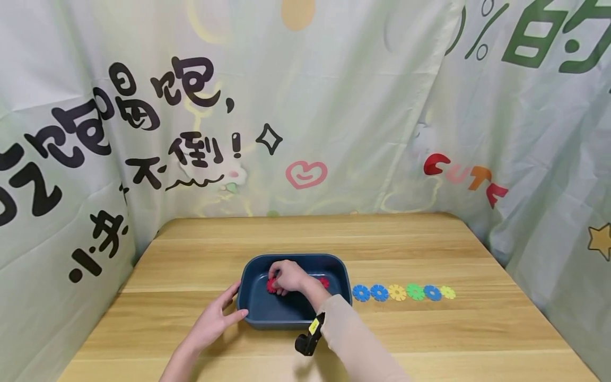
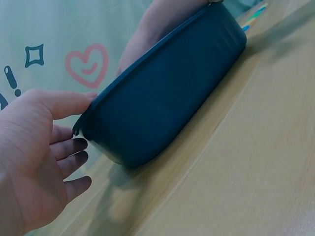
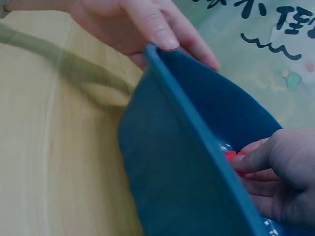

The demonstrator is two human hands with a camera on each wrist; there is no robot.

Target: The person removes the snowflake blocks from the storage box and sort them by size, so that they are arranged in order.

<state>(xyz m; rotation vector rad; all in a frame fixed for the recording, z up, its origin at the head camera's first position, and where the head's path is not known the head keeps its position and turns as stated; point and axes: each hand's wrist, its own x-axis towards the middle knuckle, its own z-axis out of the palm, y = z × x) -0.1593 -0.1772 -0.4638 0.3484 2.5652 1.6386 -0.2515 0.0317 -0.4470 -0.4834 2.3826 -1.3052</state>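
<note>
A dark blue rectangular plastic basin stands on the wooden table. My right hand reaches down inside it, thumb and fingers pinching a red snowflake disc; the right wrist view shows red plastic at the fingertips. Partly behind the right wrist, another red disc lies toward the basin's right end. At the left end my left hand touches the basin, its thumb on the rim and its other fingers extended along the outside, as the left wrist view shows.
To the right of the basin, a row of several notched discs in blue, yellow and green lies flat on the table. A printed curtain hangs behind and at both sides. A black camera is strapped to the right wrist.
</note>
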